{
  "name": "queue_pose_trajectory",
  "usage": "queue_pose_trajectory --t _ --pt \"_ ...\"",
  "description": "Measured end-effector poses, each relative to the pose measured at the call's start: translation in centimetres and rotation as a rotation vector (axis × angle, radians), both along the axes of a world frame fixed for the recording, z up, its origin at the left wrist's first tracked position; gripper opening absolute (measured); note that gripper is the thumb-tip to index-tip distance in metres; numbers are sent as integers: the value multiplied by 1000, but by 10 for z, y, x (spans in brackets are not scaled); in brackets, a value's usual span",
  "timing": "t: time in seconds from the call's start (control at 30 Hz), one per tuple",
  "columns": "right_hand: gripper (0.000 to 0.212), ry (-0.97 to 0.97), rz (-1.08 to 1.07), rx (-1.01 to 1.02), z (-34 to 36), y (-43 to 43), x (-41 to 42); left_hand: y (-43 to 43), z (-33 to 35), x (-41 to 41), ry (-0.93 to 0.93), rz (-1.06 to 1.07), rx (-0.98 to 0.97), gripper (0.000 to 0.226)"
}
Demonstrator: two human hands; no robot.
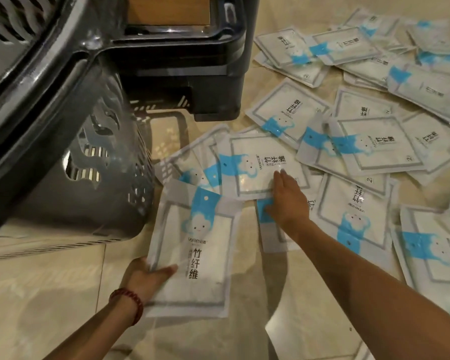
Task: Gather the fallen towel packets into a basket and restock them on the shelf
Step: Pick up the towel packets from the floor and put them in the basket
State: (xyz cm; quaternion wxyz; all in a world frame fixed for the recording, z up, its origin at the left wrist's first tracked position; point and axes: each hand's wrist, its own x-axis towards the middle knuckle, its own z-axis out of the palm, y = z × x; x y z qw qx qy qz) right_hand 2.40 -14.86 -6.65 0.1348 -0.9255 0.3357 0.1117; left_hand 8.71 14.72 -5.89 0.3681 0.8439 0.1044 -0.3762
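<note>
Glossy film towel packets (379,149) litter the tiled floor (50,294) beside the grey basket (63,203). Left grip (146,276) pinches the nearest packet (200,242) by its edge; right grip (287,198), fingers straight, presses a second packet (255,162). Risk: slick film may slip free, or overlapping packets slide.

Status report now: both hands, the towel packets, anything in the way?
Left hand grips near packet by its edge. Right hand flat on pile packet. Grey basket close at left, nothing between.

Warm, dimmish indoor light. Glare spots gleam on the basket (44,74) rim, upper left, and on glossy packets (257,175) mid-frame. Soft shadows cross the floor (50,294). Edges bend; right side smears.
</note>
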Motion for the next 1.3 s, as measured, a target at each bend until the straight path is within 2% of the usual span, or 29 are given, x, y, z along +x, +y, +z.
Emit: queue_pose_trajectory --t 0.03,0.1,0.23,0.3,0.4,0.47,0.53,0.6,0.67,0.73,0.77,0.87,0.93,1.0,1.1,1.13,1.23,1.3 --pt "83 46 21 -6 -6 -6 2 -1 0 0 -2 6 2 21" --pt "82 83 63 -33 -17 -12 6 -1 -1 0 2 2 5 23" --pt "42 59 122 -214 -28 -1 3 2 3 0 32 -13 -1 20" --pt "37 118 225 -290 -28 4 -1 4 6 -1 74 9 -24 21" --pt "19 193 383 -283 -17 11 1 5 7 -4 152 71 -62 30" --pt "14 166 423 -211 -7 18 2 5 8 -7 206 121 -80 39" --pt "27 138 405 -66 -1 26 -2 5 7 -9 216 132 -91 40" --pt "35 113 357 168 -2 32 -9 4 9 -11 199 118 -99 36" --pt "41 10 219 325 -2 32 -17 3 8 -10 166 104 -103 28" --pt "35 -178 -8 263 -3 22 -21 2 6 -9 142 97 -91 23" --pt "47 -194 -103 179 -4 14 -22 2 4 -9 134 96 -87 22" --pt "94 76 -214 139 -8 0 -28 3 0 -9 113 94 -81 23" --pt "100 133 -208 112 -14 4 -35 4 -3 -10 121 94 -81 23" --pt "73 -2 -255 109 -24 12 -45 5 -6 -10 133 92 -78 24" --pt "16 -256 -430 345 -24 14 -53 5 -11 -8 133 93 -82 22" --pt "9 -301 -456 409 -21 12 -56 5 -12 -8 140 102 -86 23" --pt "15 -386 -523 687 -10 12 -63 4 -12 -7 168 138 -127 25" --pt "13 -365 -608 844 -7 23 -67 1 -10 -8 213 167 -190 30"
